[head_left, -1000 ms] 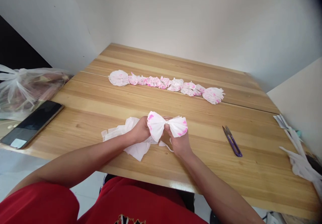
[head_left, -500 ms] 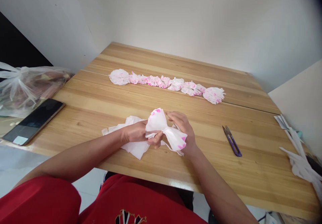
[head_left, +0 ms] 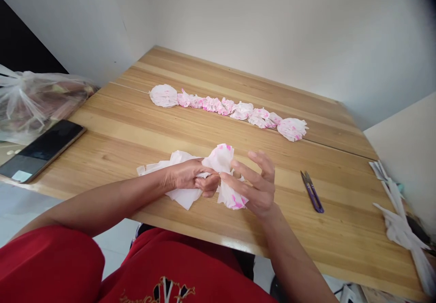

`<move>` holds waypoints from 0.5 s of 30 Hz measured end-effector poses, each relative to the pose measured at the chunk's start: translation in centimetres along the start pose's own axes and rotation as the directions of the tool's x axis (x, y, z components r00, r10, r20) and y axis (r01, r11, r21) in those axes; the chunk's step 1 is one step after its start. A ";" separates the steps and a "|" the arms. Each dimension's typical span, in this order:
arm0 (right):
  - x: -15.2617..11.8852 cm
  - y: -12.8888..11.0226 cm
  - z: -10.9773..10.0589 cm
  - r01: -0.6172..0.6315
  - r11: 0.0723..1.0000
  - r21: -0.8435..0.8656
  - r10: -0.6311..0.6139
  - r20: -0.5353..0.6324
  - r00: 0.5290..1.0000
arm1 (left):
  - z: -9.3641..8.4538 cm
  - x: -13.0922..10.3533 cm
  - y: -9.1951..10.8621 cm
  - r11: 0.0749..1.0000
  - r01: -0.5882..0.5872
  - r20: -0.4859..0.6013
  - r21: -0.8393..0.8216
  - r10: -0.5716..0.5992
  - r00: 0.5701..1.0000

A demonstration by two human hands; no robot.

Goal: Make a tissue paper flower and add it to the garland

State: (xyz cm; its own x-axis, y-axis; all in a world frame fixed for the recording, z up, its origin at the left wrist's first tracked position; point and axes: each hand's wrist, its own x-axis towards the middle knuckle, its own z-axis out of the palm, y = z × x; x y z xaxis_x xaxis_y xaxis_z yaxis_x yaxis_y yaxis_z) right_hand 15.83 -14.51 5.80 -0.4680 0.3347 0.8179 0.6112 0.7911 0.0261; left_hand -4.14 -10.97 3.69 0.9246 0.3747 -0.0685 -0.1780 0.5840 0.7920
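My left hand (head_left: 197,176) is closed on the pinched middle of a white tissue-paper piece (head_left: 220,157) with pink-spotted edges. The piece fans out on both sides of the pinch like a bow. Fingers spread, my right hand (head_left: 259,185) is at the bow's right side, one fingertip touching near its gathered middle. My right thumb is mostly hidden by the paper. Under and behind my left hand lie white paper sheets (head_left: 185,197) on the wooden table (head_left: 112,162).
A row of crumpled pink-and-white paper flowers (head_left: 213,105) crosses the table farther back. Purple-handled thread snips (head_left: 312,192) lie to the right. On the left are a phone (head_left: 41,151) and a plastic bag (head_left: 41,101). White strips (head_left: 397,221) lie at the right edge.
My right hand has gone from cupping the bow's right side to spread fingers, with one fingertip at the middle. The bow's lower right half has turned downward. My left hand keeps its pinch.
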 end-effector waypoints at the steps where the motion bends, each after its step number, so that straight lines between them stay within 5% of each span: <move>1: 0.1 -0.1 -0.1 0.029 1.000 -0.010 -0.029 -0.001 1.000 | 0.0 0.0 0.0 1.000 0.015 0.002 -0.012 -0.015 1.000; 5: 0.0 -0.3 -0.3 0.099 0.995 0.000 -0.098 0.100 0.990 | -0.1 0.0 0.1 0.992 0.099 0.055 -0.074 -0.095 0.994; 9: -0.7 0.1 -0.1 -0.038 0.995 0.095 0.011 0.275 0.961 | 0.0 0.0 0.3 0.986 0.147 0.082 -0.075 -0.140 0.987; 15: -1.1 0.5 0.1 -0.188 0.977 0.104 0.159 0.239 0.958 | 0.2 0.0 0.6 0.991 0.114 -0.075 -0.075 -0.119 0.990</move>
State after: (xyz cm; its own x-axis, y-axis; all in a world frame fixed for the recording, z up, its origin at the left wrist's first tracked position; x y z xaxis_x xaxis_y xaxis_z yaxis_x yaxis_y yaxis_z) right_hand 16.62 -14.44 4.89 -0.5037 0.5683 0.6507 0.6181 0.7632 -0.1882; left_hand -4.14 -10.76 4.24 0.9115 0.3551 -0.2075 -0.0966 0.6752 0.7313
